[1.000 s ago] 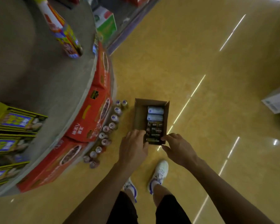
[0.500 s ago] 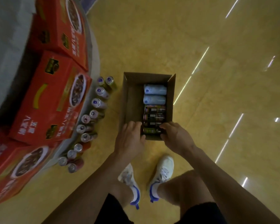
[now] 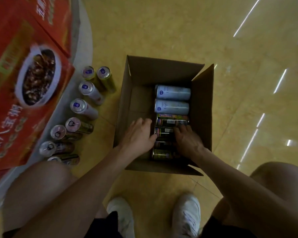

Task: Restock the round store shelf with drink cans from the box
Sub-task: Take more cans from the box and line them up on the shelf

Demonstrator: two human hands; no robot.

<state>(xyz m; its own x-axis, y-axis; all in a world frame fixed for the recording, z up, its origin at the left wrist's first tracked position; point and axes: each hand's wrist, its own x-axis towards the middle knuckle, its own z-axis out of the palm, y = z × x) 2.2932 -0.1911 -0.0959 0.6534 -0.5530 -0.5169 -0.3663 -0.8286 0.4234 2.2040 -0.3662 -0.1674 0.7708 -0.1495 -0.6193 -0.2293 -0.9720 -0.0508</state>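
Left of the box (image 3: 162, 69), a row of cans (image 3: 79, 107) stood on the floor by the round shelf (image 3: 81, 35), likely put there so you could shelve them fast. Your left hand (image 3: 139, 136) was inside the box, at the left ends of the dark cans (image 3: 163, 133). Your right hand (image 3: 187, 141) lay on top of those cans, fingers bent. I could not tell if either hand had a grip. Two white cans (image 3: 172, 98) lay at the box's far end.
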